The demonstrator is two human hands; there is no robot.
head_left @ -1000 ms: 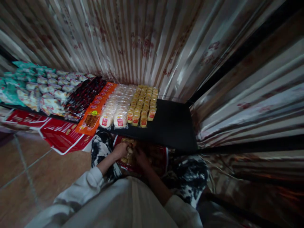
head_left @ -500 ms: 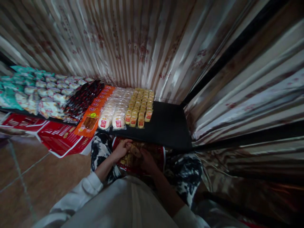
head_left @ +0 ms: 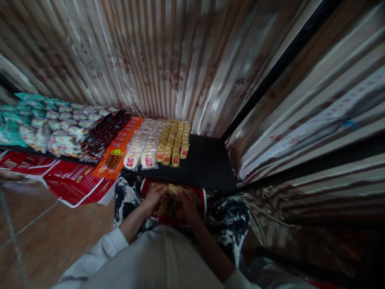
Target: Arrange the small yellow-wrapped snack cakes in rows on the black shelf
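Between my two hands is a small yellowish snack packet (head_left: pixel 172 190), held just above a red container (head_left: pixel 205 202) that rests across my lap. My left hand (head_left: pixel 154 198) has its fingers closed at the packet's left end. At the opposite end, the fingers of my right hand (head_left: pixel 189 205) are closed, partly in shadow. More yellowish packets lie inside the container below, dim and hard to separate. Rows of similar golden packets (head_left: pixel 175 145) stand on the black shelf (head_left: pixel 207 161) just beyond my hands.
White round packets (head_left: pixel 140 145), an orange snack pack (head_left: pixel 117 150), dark red packets (head_left: pixel 104 136), white packets (head_left: pixel 64 130) and teal bags (head_left: pixel 13 124) line the shelf leftward. Red cartons (head_left: pixel 78 180) sit below it. Striped curtains (head_left: pixel 168 60) hang behind, with a dark post (head_left: pixel 255 96) at right.
The packet between my hands has turned and now lies more crosswise, its near part lifted. Both hands remain over the container. My view has shifted slightly.
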